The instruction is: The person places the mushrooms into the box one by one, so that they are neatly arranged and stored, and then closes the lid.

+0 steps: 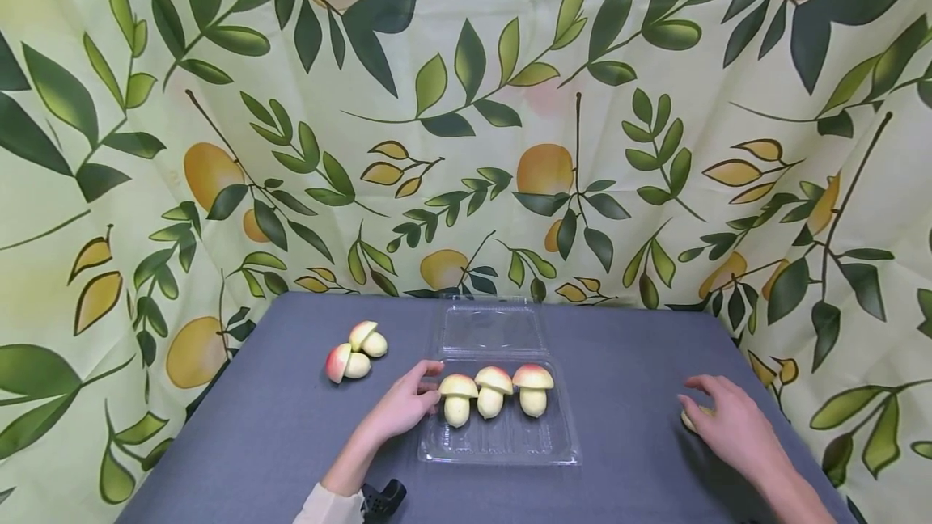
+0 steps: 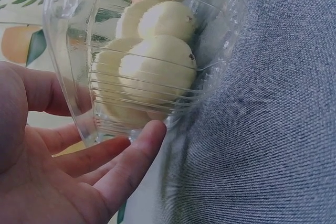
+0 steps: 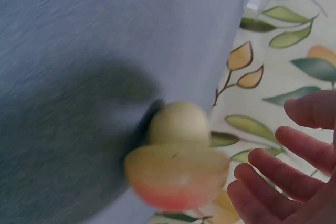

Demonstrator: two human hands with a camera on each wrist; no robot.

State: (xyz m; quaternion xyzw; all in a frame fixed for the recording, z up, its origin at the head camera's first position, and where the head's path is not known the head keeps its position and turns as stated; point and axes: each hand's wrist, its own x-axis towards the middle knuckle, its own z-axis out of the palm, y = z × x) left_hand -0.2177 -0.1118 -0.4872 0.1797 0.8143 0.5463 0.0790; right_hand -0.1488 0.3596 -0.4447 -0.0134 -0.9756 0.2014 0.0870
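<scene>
In the head view, three mushroom-shaped pieces with cream stems and red-tinged caps, the middle one (image 1: 491, 403) among them, lie in a row in a clear plastic container (image 1: 502, 456). My left hand (image 1: 404, 403) is at the container's left side. Its fingers (image 2: 152, 135) are extended and touch the clear wall in the left wrist view. At the far right, my right hand (image 1: 728, 424) hovers by another mushroom (image 1: 688, 420), which it mostly hides in the head view. The right wrist view shows that mushroom (image 3: 176, 174) with the spread fingers (image 3: 283, 179) beside it, apparently not gripping it.
Two more mushrooms, one in front (image 1: 348, 365) and one behind (image 1: 369, 340), lie at the back left of the grey-blue table (image 1: 626, 395). The container's transparent lid (image 1: 493, 330) is folded back. A leaf-and-fruit patterned cloth (image 1: 466, 144) hangs behind and at both sides.
</scene>
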